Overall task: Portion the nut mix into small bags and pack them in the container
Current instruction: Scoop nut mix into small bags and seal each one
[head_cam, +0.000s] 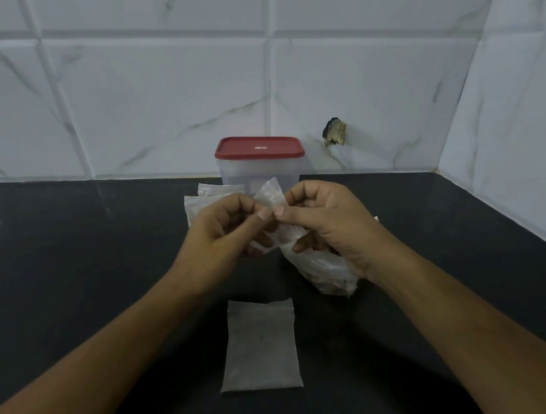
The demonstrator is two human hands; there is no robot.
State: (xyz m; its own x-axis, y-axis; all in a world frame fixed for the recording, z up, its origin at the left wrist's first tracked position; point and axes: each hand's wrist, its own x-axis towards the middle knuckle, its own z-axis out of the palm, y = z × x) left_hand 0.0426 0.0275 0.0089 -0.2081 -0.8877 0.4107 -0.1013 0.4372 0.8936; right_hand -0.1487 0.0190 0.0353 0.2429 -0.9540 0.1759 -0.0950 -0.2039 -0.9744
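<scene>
Now both hands' fingers pinch small bag above black counter, white tile wall behind.

Left hand and right hand pinch a small bag before the red-lidded container

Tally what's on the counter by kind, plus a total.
Clear plastic container with red lid: 1
Large clear bag of nut mix: 1
Small clear plastic bags: 1 in hand, 1 flat in front, a stack behind the left hand, count unclear
Total: at least 5
</scene>
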